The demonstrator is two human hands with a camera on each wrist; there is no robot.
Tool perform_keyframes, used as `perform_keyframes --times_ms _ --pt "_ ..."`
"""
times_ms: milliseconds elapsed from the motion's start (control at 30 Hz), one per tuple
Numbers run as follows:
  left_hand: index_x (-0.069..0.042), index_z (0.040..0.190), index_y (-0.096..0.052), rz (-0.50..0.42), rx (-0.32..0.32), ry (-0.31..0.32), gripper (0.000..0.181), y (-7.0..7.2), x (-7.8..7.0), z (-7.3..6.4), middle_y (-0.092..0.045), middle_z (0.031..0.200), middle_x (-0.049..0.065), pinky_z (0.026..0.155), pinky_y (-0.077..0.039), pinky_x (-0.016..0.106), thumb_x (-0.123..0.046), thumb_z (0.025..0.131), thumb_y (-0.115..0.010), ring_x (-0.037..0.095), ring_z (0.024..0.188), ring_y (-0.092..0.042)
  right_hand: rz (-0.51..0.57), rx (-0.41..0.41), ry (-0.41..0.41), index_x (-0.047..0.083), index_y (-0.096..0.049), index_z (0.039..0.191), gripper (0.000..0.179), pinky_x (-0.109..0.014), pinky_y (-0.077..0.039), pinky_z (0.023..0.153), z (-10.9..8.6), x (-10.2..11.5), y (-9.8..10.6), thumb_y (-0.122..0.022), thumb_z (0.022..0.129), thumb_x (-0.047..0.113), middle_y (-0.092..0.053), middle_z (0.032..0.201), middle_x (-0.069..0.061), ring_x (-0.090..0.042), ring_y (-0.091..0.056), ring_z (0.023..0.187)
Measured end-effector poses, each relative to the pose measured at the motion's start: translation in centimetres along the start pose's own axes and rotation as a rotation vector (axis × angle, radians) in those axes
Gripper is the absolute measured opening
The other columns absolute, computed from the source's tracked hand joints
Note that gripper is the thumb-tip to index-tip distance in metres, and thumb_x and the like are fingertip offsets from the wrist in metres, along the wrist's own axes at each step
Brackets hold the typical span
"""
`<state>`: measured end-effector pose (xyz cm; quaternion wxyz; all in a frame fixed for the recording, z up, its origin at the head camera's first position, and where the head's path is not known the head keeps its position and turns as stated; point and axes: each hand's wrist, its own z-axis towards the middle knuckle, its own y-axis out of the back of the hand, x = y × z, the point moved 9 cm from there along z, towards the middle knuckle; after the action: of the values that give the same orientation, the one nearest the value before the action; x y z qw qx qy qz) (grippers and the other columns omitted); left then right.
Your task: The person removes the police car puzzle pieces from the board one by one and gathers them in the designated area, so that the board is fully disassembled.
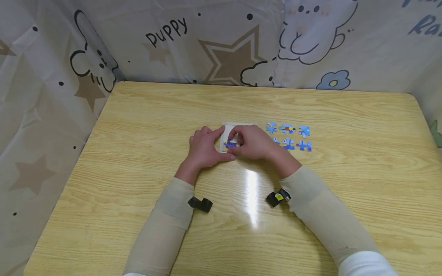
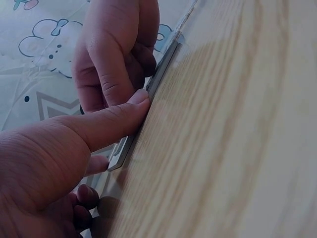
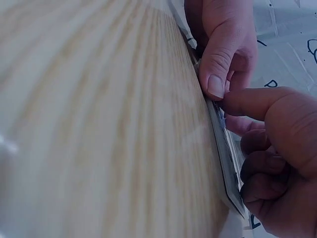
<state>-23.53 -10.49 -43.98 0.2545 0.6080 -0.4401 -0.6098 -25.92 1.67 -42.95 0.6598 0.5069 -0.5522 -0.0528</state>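
Note:
A small white puzzle tray (image 1: 226,132) lies flat on the table between the two hands. My left hand (image 1: 204,147) steadies it, the fairly straight thumb along its near edge and the index finger at its left side. Thumb and index finger of my right hand (image 1: 253,142) pinch a purple-blue jigsaw piece (image 1: 230,144) at the tray's lower left. That hand covers much of the tray. Seen edge-on in the left wrist view, the tray (image 2: 124,148) sits under the fingertips; the right wrist view shows the two hands meeting at its near edge (image 3: 223,153).
Right of the tray, several loose blue jigsaw pieces (image 1: 287,128) lie in two rows, one partly behind the right hand. The wooden table (image 1: 138,111) meets a patterned cloth (image 1: 224,46) at its back edge. Wrist cameras (image 1: 203,205) project inward from both sleeves.

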Motion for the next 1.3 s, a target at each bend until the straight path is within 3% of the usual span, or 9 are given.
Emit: perform_keyframes --times_ms 233,400,933,1300 --pt "-0.020 0.154 -0.042 -0.002 0.005 0.013 0.100 0.0 0.0 0.0 -0.046 0.109 0.006 0.086 -0.028 0.044 -0.060 0.072 -0.083 0.026 0.098 -0.039 -0.017 -0.041 -0.004 0.012 -0.070 0.112 0.028 -0.035 -0.035 0.060 0.0 0.1 0.4 -0.076 0.089 0.026 -0.050 0.062 -0.002 -0.019 -0.046 0.059" --pt "-0.020 0.154 -0.042 -0.008 0.004 0.009 0.101 0.0 -0.1 0.0 -0.045 0.108 0.006 0.086 -0.027 0.044 -0.060 0.071 -0.083 0.026 0.097 -0.039 -0.021 -0.044 -0.021 0.013 -0.069 0.109 0.032 -0.034 -0.035 0.060 -0.1 -0.2 0.4 -0.081 0.085 0.030 -0.049 0.063 -0.001 -0.018 -0.046 0.060" --pt "-0.020 0.154 -0.043 -0.002 -0.003 0.005 0.101 -0.3 0.0 0.1 -0.045 0.108 0.005 0.086 -0.027 0.044 -0.061 0.071 -0.083 0.026 0.097 -0.038 -0.016 -0.054 -0.014 0.009 -0.070 0.102 0.028 -0.035 -0.039 0.061 -0.3 -0.1 0.5 -0.079 0.086 0.030 -0.052 0.064 -0.001 -0.018 -0.047 0.060" --pt "-0.019 0.155 -0.040 0.015 0.016 0.024 0.103 -0.3 0.2 0.1 -0.047 0.115 0.008 0.089 -0.028 0.046 -0.062 0.071 -0.082 0.027 0.100 -0.039 0.039 -0.087 -0.059 0.011 -0.069 0.103 0.028 -0.036 -0.035 0.056 -2.7 -1.2 1.5 -0.079 0.087 0.031 -0.047 0.058 -0.001 -0.018 -0.041 0.052"
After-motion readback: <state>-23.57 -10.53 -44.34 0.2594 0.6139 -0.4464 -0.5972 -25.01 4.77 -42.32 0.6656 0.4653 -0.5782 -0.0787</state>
